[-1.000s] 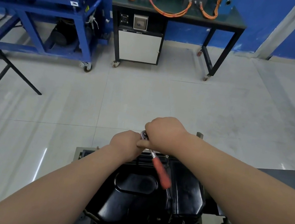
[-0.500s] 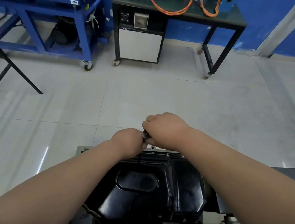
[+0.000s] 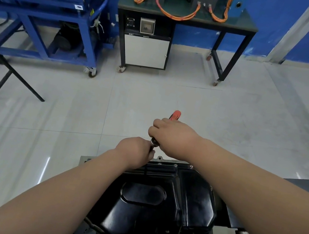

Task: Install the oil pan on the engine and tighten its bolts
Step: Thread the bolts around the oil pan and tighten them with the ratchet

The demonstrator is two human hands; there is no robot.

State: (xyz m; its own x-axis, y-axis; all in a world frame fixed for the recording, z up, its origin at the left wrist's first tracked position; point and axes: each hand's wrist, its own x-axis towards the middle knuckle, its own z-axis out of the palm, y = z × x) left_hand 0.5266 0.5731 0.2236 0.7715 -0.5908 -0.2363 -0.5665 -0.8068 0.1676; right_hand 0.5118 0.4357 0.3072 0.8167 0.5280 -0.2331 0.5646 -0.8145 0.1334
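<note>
At the far rim of the oil pan (image 3: 155,199), which sits black and belly-up right under the forearms, the ratchet (image 3: 154,142) is planted on the flange. Here's the worry: if the socket isn't square on its bolt, a hard pull could pop it off and round the head, and hauling one corner down before the rest are snug could seat the pan unevenly. The right hand (image 3: 172,138) is wrapped tight around the handle, with only the orange tip poking out beyond the pan. The left hand (image 3: 133,152) is curled round the shaft under the ratchet's head, steadying it. It hides the socket, so I can't tell how well it's seated. More bolts (image 3: 175,165) dot the rim just right of the tool.
</note>
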